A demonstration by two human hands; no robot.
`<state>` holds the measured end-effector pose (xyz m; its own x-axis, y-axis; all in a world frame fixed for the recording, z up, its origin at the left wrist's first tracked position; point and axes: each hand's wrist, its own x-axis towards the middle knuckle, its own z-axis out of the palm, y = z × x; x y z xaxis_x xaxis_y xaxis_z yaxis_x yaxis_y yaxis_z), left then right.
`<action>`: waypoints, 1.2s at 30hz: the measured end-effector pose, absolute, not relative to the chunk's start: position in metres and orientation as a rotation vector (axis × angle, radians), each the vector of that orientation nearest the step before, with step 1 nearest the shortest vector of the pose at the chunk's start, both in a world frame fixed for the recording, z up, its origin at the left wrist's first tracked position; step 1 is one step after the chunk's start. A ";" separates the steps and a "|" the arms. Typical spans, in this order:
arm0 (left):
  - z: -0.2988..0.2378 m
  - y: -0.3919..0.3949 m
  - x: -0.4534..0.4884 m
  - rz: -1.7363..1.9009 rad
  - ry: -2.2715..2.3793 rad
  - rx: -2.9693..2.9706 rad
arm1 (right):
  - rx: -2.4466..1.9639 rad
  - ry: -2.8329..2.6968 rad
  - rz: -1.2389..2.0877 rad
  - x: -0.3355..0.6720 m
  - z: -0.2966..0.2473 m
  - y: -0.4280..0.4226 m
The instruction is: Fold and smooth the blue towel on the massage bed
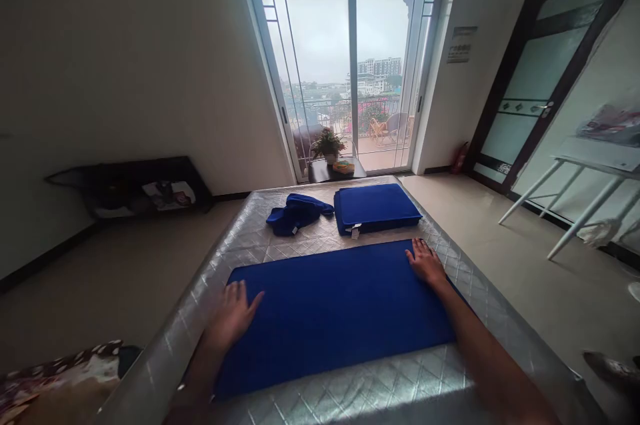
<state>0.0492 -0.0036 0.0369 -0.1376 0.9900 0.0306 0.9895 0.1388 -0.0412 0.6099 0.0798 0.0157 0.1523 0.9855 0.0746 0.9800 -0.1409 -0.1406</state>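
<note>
A blue cloth, looking like a towel, lies spread flat in a wide rectangle on the quilted silver-grey mattress. My left hand is over its left edge, fingers stretched and thumb apart, slightly blurred. At the far right corner, my right hand rests flat with its fingers extended on the cloth. Beyond the spread cloth sits a neatly folded blue stack with white tags at its front. To its left is a crumpled blue cloth, also with a white tag.
A small table with a potted plant stands past the mattress's far end, before the sliding glass door. On the left is a low dark stand; on the right, a white-legged table. Patterned fabric lies at lower left.
</note>
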 end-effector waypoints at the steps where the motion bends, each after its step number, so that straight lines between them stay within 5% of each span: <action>1: 0.046 0.008 0.078 -0.001 -2.270 -2.146 | -2.259 -1.950 0.056 0.610 0.016 0.080; 9: 0.047 0.073 0.230 -0.174 -1.882 -2.632 | -2.293 -1.965 0.054 0.610 0.020 0.079; 22: 0.016 0.062 0.018 -0.069 -2.445 -2.028 | -2.303 -1.973 0.030 0.616 0.009 0.087; 36: 0.022 0.053 0.017 -0.206 -2.432 -2.005 | -2.418 -2.074 -0.124 0.533 0.072 0.089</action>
